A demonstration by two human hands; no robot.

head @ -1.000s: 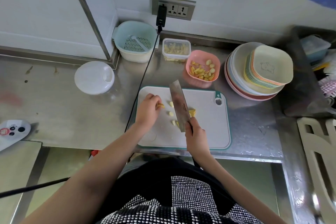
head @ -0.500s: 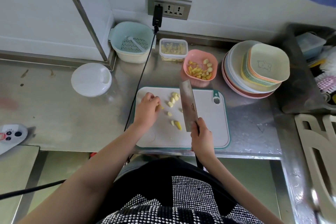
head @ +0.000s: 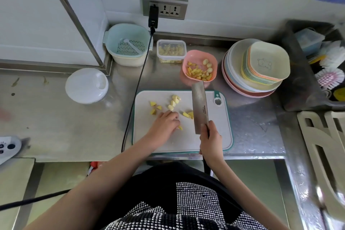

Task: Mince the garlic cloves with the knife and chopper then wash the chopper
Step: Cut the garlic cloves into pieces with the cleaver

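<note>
**Desk:** Right hand first — what is it doing?

**Photographer:** It grips the handle of a cleaver, fingers wrapped round it. The broad blade points toward the far side of the white cutting board. Whether the edge touches the board cannot be told from this angle. The left hand rests, fingers curled, on the board's middle, apparently pinching a garlic piece under the fingertips.

**Desk:** And the garlic itself?

**Photographer:** Cut garlic pieces lie scattered on the board's far-left half, a few just left of the blade. The white chopper, lid on, sits well apart on the steel counter to the left.

**Desk:** How should this cut go?

**Photographer:** In my judgement, fingertips tucked back, knuckles guiding the blade's flat, pieces gathered close before each stroke. The chunks are small and likely to skid, so short, straight-down cuts suit best.

**Desk:** Containers?

**Photographer:** A pink bowl beyond the board holds cloves and yellow cut pieces. A clear lidded box beside it holds pale chunks, apparently more garlic. A mint colander basket at far left holds only its strainer insert. Stacked pastel dishes stand at right, the top one bare.
</note>
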